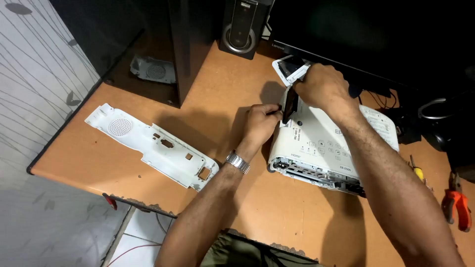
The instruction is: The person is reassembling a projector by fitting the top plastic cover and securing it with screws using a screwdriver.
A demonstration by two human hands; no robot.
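A white projector (324, 148) lies on the brown desk (217, 99), its rear panel removed and its innards showing along the near edge. My left hand (260, 123), with a metal watch on the wrist, pinches a flat black part (289, 105) standing on edge at the projector's left side. My right hand (324, 88) reaches over from the right and grips the same black part from above. Behind my right hand a white hinged cover (292, 68) sticks up open.
A long white plastic back panel (151, 143) lies on the desk to the left. A dark tower case (190, 44), a speaker (243, 27) and a monitor (376, 34) stand at the back. Orange-handled pliers (457, 202) and a yellow screwdriver (417, 170) lie at the right.
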